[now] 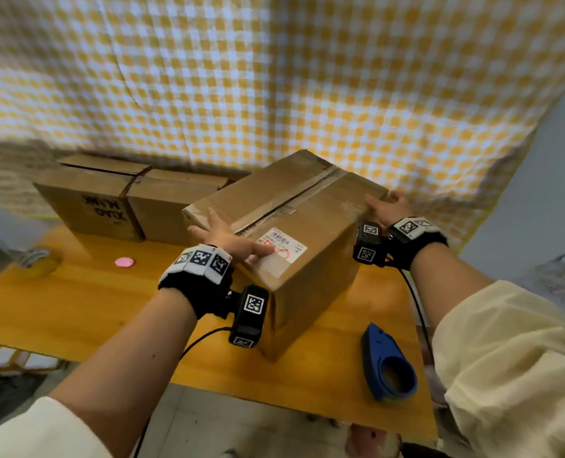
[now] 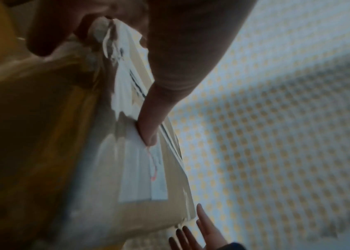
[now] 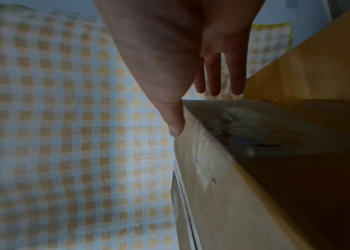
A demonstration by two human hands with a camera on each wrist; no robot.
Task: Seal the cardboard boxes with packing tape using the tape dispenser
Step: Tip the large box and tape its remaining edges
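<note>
**A:** Where's the box?

**B:** The big cardboard box [image 1: 294, 233] stands on the yellow table [image 1: 76, 305], turned at an angle, and both hands are on it. The left hand [image 1: 228, 241] lies flat on the near left part of the top, fingers straight and spread, with the thumb reaching onto the white shipping label [image 1: 282, 247]. The left wrist view shows that thumb [image 2: 148, 133] pressing the label's edge.

**A:** And the other hand?

**B:** The right hand [image 1: 385, 206] is at the far right corner of the box, fingers straight. In the right wrist view the thumb [image 3: 175, 121] lies along the top edge while the fingers [image 3: 212, 76] reach down past the far side. Neither hand curls round anything.

**A:** Is the top closed?

**B:** The flaps meet in a seam [image 1: 294, 198] running along the middle, with old tape along it; whether it is fully stuck down I cannot tell.

**A:** The dispenser?

**B:** The blue tape dispenser [image 1: 388, 365] lies on the table near the front edge, well apart from both hands, below the right forearm. Two more boxes [image 1: 125, 200] stand side by side behind, against the checked cloth [image 1: 274, 77]. A small pink disc [image 1: 125, 262] lies to the left of the big box.
</note>
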